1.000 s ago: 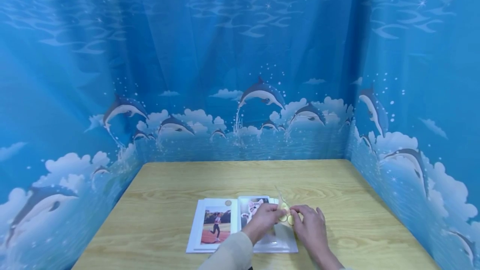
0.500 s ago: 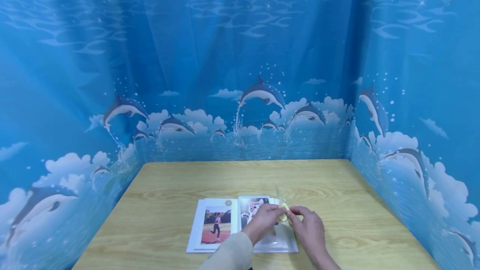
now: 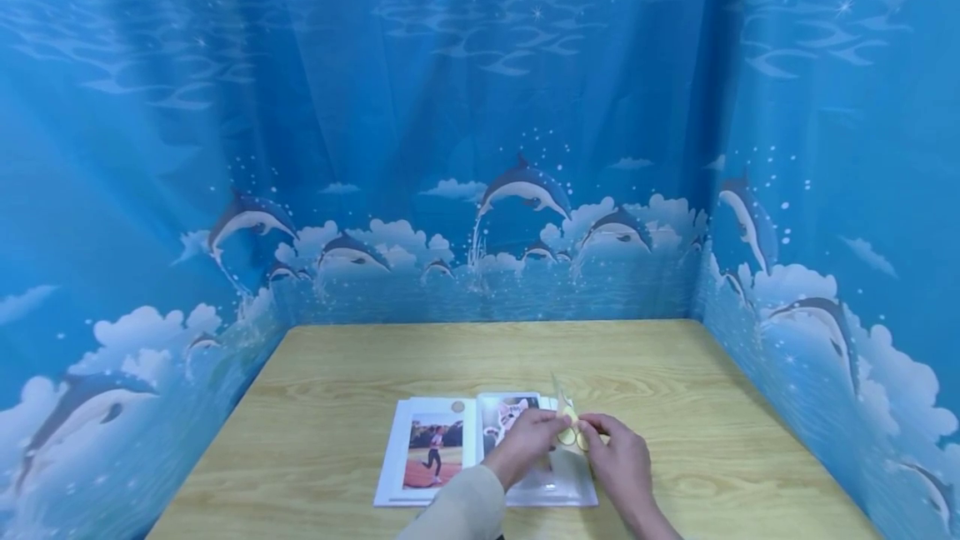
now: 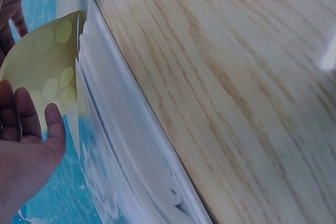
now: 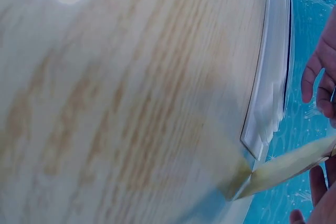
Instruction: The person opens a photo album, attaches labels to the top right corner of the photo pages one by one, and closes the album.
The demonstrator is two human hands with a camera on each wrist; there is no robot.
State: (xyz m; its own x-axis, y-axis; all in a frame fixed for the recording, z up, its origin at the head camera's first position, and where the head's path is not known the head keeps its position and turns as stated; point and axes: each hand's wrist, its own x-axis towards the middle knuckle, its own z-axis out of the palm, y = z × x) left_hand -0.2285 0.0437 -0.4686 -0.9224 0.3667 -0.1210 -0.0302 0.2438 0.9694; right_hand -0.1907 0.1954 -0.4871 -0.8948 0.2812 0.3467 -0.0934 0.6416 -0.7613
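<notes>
Over the right page of an open photo album [image 3: 396, 457], my left hand [image 3: 528, 436] pinches a yellowish, see-through sheet of round stickers [image 3: 567, 430]. At the sheet's right side my right hand [image 3: 618, 448] pinches its edge between thumb and index finger. In the left wrist view the sheet [image 4: 39, 59] bows, with pale yellow discs showing on it, and the left hand's [image 4: 31, 145] other fingers are loosely bent. The right wrist view shows the sheet [image 5: 289, 166] nearly edge-on beside the right hand [image 5: 325, 198]. My left forearm and hand hide part of the right page.
The album's left page holds a photo of a runner [image 3: 433, 450], with a round sticker [image 3: 457, 407] above it. A cat photo [image 3: 504, 419] shows in the right page. The wooden table [image 3: 337, 365] is bordered by blue dolphin-print curtains [image 3: 405, 273].
The right fingers have drawn in close to the left hand, then back slightly right, with the sheet's right part bending and flattening again. The left hand and album stay nearly still.
</notes>
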